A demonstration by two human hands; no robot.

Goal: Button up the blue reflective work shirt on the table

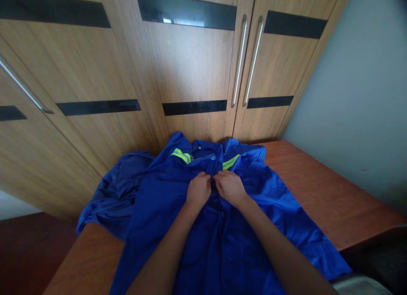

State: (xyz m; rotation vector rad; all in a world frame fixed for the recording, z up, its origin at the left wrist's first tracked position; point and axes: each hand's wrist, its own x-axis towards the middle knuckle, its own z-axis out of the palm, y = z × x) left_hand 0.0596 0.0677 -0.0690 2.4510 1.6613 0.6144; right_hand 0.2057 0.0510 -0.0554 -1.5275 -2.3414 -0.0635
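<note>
A bright blue work shirt (254,210) with lime-yellow reflective strips at the shoulders lies face up on a reddish-brown wooden table (318,189), collar pointing away from me. My left hand (199,189) and my right hand (229,185) meet at the shirt's front placket, just below the collar button. Both hands are closed, fingers pinching the two front edges of the shirt together. What sits between the fingertips is hidden.
A second bundle of blue cloth (117,189) is crumpled at the table's far left corner. Behind the table stands a wooden wardrobe (190,66) with black bands and long metal handles (240,59). A grey wall (359,96) runs along the right. Dark floor (25,248) shows lower left.
</note>
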